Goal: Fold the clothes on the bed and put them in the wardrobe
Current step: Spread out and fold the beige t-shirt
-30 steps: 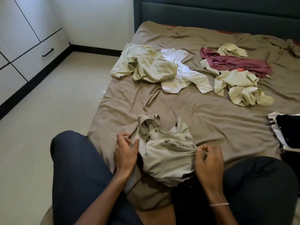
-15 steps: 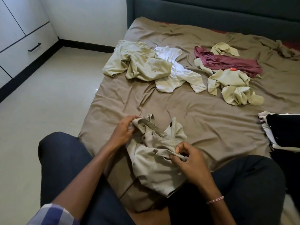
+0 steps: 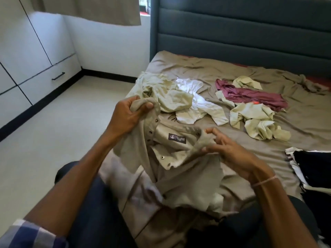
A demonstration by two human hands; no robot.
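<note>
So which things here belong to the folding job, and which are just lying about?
Job: beige snap shirt, gripped by left hand and pinched by right hand; beige heap; white top; maroon garment; pale green pieces; dark pile; wardrobe.
Just there: bed sheet, headboard, curtain.

Blue-and-white checked sleeve [image 3: 26,233] at 7 o'clock, on left arm. Dark navy trousers [image 3: 100,212] across both legs. Thin pale pink bracelet [image 3: 265,181] at 4 o'clock, round right wrist.
</note>
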